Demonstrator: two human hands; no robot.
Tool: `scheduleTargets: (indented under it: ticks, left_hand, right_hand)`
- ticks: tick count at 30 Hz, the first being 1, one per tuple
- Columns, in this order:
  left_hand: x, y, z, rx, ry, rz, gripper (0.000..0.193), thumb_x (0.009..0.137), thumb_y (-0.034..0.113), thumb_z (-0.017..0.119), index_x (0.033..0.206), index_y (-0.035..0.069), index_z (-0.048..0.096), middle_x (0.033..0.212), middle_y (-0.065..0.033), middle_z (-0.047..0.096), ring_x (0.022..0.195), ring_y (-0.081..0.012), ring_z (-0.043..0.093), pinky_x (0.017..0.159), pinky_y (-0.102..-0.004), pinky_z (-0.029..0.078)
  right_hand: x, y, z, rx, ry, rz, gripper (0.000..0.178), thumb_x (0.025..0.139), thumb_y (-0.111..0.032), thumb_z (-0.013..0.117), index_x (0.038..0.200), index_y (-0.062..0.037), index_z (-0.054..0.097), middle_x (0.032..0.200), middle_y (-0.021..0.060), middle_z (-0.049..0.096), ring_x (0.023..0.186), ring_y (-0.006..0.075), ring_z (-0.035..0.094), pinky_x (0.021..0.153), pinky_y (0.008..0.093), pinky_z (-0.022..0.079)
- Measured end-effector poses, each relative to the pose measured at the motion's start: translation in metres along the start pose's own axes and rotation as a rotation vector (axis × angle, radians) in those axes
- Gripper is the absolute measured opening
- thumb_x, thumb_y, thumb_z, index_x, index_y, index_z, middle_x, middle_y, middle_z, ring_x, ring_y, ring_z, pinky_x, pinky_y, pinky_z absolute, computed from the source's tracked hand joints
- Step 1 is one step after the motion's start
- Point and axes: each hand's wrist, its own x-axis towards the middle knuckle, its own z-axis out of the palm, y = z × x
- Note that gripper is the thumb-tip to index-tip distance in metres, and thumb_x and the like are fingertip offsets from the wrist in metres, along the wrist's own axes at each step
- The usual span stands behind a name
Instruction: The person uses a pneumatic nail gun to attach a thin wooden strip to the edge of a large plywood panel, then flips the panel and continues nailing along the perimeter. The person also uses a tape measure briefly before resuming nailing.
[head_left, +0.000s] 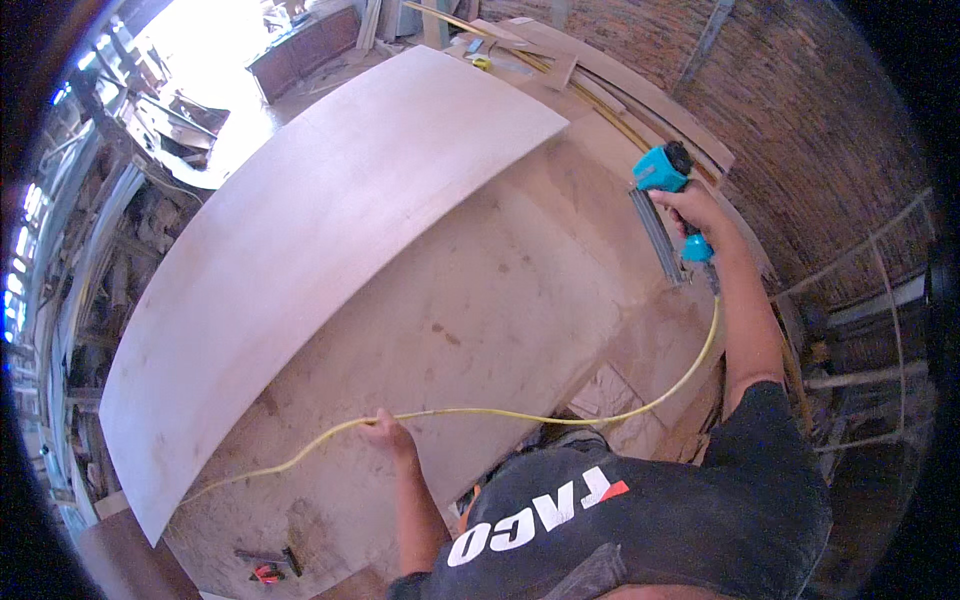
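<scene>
We see a turquoise pneumatic nail gun (661, 172) gripped in the right hand (695, 207), arm stretched out over the far right of the work surface. The hand is wrapped closed around the handle; the long grey magazine (657, 235) hangs down from the tool body toward us. The tool sits above the right edge of the lower plywood sheet (480, 320), just right of the corner of the upper one.

A yellow air hose (560, 412) runs from the bottom of the gun's handle, curves down along the forearm, then sweeps left across the lower sheet. The left hand (385, 432) rests on that sheet with the hose passing at its fingers; we can't tell whether it is pinching the hose or just lying against it.

The upper plywood sheet (320, 230) is paler and lies on the lower one, covering its left and far part.

Outward: a small red-and-black hand tool (268, 570) lies on the board near the bottom edge. Long timber strips (600, 90) are stacked beyond the sheets, by a brick wall (800, 110) on the right.
</scene>
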Motion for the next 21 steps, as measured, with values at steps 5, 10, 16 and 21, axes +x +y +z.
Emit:
scheduleTargets:
  ticks: [5,10,16,21]
  left_hand:
    - [-0.011,-0.039,0.011,0.261,-0.174,-0.307,0.052,0.094,0.031,0.069,0.120,-0.013,0.057,0.108,-0.0297,0.065,0.100,-0.0452,0.064,0.094,-0.0531,0.050]
    - [-0.021,-0.005,0.008,0.449,-0.288,-0.358,0.054,0.095,0.039,0.071,0.112,-0.012,0.063,0.103,-0.0296,0.070,0.098,-0.0436,0.068,0.091,-0.0529,0.052]
    - [-0.048,-0.018,0.014,0.391,-0.333,-0.472,0.057,0.095,0.045,0.072,0.108,-0.010,0.063,0.096,-0.0243,0.071,0.093,-0.0386,0.068,0.087,-0.0509,0.053]
    - [-0.059,-0.023,0.023,0.197,-0.351,-0.634,0.052,0.098,0.045,0.070,0.104,-0.006,0.061,0.099,-0.0174,0.067,0.094,-0.0274,0.063,0.087,-0.0456,0.052]
  right_hand:
    - [0.171,-0.007,0.025,0.076,-0.189,0.000,0.038,0.091,-0.039,0.084,0.082,-0.0112,0.060,0.063,-0.0006,0.053,0.049,0.0136,0.053,0.047,0.0343,0.044]
    - [0.270,-0.017,0.062,0.108,-0.227,-0.003,0.036,0.093,-0.037,0.082,0.080,-0.0129,0.059,0.064,-0.0003,0.055,0.050,0.0138,0.050,0.049,0.0340,0.043]
    - [0.326,-0.018,0.107,0.120,-0.262,-0.021,0.036,0.094,-0.037,0.082,0.078,-0.0138,0.059,0.063,-0.0001,0.053,0.049,0.0143,0.050,0.047,0.0344,0.041]
    - [0.340,-0.026,0.116,0.086,-0.282,-0.035,0.036,0.094,-0.040,0.081,0.081,-0.0129,0.060,0.065,-0.0006,0.053,0.050,0.0141,0.050,0.048,0.0340,0.042]
